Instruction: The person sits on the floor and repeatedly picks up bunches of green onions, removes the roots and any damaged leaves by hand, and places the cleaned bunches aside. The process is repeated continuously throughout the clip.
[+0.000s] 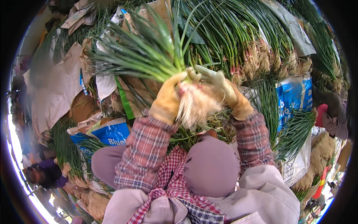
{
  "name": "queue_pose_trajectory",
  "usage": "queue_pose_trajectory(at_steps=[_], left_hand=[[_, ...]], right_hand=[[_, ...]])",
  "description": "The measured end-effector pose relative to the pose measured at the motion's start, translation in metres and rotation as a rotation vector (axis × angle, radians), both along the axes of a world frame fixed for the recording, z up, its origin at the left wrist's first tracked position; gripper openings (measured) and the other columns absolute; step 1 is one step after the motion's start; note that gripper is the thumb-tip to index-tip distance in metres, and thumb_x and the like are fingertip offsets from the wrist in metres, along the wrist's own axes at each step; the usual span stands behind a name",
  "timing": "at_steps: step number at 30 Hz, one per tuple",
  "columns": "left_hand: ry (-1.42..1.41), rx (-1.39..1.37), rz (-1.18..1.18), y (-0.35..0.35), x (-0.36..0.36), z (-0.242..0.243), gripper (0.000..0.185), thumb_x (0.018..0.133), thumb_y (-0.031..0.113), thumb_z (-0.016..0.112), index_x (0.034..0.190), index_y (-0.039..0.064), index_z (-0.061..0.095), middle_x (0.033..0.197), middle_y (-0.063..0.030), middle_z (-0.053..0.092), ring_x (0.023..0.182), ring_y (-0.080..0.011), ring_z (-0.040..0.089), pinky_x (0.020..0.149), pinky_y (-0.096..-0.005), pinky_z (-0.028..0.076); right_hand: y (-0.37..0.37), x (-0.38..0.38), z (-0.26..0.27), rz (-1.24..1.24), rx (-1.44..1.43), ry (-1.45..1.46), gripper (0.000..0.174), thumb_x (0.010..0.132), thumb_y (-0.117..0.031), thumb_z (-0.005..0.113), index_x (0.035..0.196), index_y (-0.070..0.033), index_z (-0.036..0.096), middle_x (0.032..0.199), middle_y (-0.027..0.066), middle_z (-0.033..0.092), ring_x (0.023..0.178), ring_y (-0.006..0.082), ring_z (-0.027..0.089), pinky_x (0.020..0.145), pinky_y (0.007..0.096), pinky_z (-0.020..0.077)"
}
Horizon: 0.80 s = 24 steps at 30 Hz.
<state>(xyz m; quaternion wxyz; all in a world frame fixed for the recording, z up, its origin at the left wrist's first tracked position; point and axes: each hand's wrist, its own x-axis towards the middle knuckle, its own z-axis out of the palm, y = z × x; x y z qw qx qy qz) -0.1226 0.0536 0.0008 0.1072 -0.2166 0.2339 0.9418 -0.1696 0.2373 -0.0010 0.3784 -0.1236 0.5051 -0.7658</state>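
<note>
My left hand (167, 96), in a yellow work glove, grips a bunch of spring onions (165, 56) low on the stems, just above the roots. The long green leaves fan out up and to the left, away from me. A pale, shaggy mass of roots (200, 103) hangs towards me, blurred by motion. My right hand (229, 89), gloved alike, is at the right side of the roots with its fingers pointing left. Roots and blur hide its palm, so whether it grasps any of them is unclear.
Rows of spring onions (237, 36) lie beyond my hands. Blue and white printed sacks (295, 92) and brown paper sheets (56, 89) are around me. A smaller bunch (296, 131) rests at the right. Another person (44, 173) handles onions at the left; someone else (335, 120) is at the right edge.
</note>
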Motion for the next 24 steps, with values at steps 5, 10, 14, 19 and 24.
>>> queue_pose_trajectory(at_steps=[5,10,14,19,24], left_hand=[[-0.187,-0.040,0.158,0.008,-0.074,-0.009,0.012,0.087,0.008,0.051,0.089,-0.001,0.059,0.085,-0.0127,0.065,0.076,-0.0265,0.063,0.076,-0.0388,0.056],[-0.169,-0.197,0.100,0.007,-0.109,-0.020,0.009,0.079,0.006,0.052,0.074,-0.001,0.053,0.072,-0.0129,0.060,0.060,-0.0257,0.055,0.069,-0.0391,0.052],[-0.151,-0.151,0.110,-0.010,-0.123,-0.015,0.018,0.084,0.010,0.050,0.085,-0.007,0.057,0.081,-0.0169,0.063,0.070,-0.0329,0.061,0.075,-0.0453,0.054],[0.070,0.053,0.134,-0.031,-0.123,-0.016,0.018,0.083,0.008,0.050,0.091,-0.006,0.058,0.085,-0.0187,0.064,0.074,-0.0330,0.063,0.073,-0.0466,0.056],[0.553,-0.513,0.048,-0.010,-0.108,-0.016,0.021,0.086,0.020,0.052,0.092,0.003,0.062,0.081,-0.0113,0.064,0.073,-0.0244,0.061,0.076,-0.0361,0.053]], right_hand=[[-0.013,0.009,-0.013,0.252,-0.492,-0.434,0.046,0.103,-0.033,0.034,0.135,-0.001,0.043,0.098,0.0098,0.065,0.048,0.0081,0.046,0.043,0.0188,0.0416],[0.043,0.062,0.028,-0.172,0.116,0.342,0.035,0.100,-0.023,0.038,0.102,0.003,0.061,0.057,-0.0069,0.039,0.043,0.0033,0.029,0.040,0.0181,0.0230],[0.086,0.104,0.075,-0.299,0.051,0.255,0.026,0.098,-0.022,0.046,0.091,0.000,0.059,0.072,0.0009,0.057,0.048,0.0048,0.040,0.044,0.0193,0.0327],[0.098,0.081,0.027,0.069,1.027,0.573,0.068,0.089,-0.035,0.063,0.140,-0.002,0.031,0.098,0.0095,0.065,0.072,0.0146,0.060,0.063,0.0290,0.0486],[0.024,0.008,-0.001,-0.159,0.411,0.448,0.061,0.087,-0.014,0.061,0.140,0.002,0.034,0.100,0.0171,0.065,0.085,0.0270,0.063,0.074,0.0315,0.0509]])
